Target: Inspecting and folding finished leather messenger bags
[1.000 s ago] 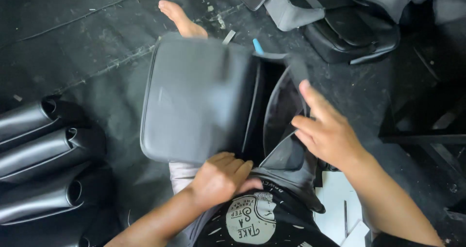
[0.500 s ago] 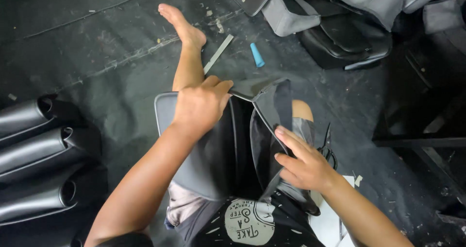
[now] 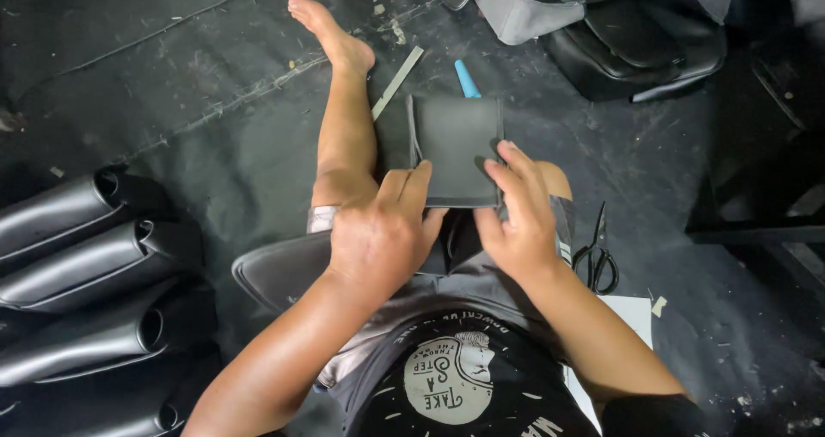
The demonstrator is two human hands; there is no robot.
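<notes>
Nearest the camera, a dark grey folded panel (image 3: 455, 149) is being held down on the lap by both hands. The left hand (image 3: 382, 235) is being laid flat over the panel's lower left corner, its fingers close together and stretched forward along the left edge. The right hand (image 3: 516, 218) is being pressed on the lower right corner, fingers slightly spread, the fingertips reaching up the right edge. Nothing is being pinched; both palms are being kept flat. The panel's near edge is being covered between the two hands, while its far edge and top corners are being left exposed.

A larger grey sheet (image 3: 279, 269) is being kept under the left forearm, its rounded edge jutting out to the left. Black scissors (image 3: 597, 256) are lying just right of the right wrist, beside a white sheet (image 3: 632, 317).

To the left, rolled dark tubes (image 3: 86, 265) are being stacked, well apart from the hands, with bare floor (image 3: 215, 128) between. Beyond the panel, a blue pen-like tool (image 3: 467, 78) and a thin grey strip (image 3: 398, 80) are lying beside the outstretched leg (image 3: 344, 110). Farthest away, dark bags (image 3: 627, 42) are being crowded along the top right edge.
</notes>
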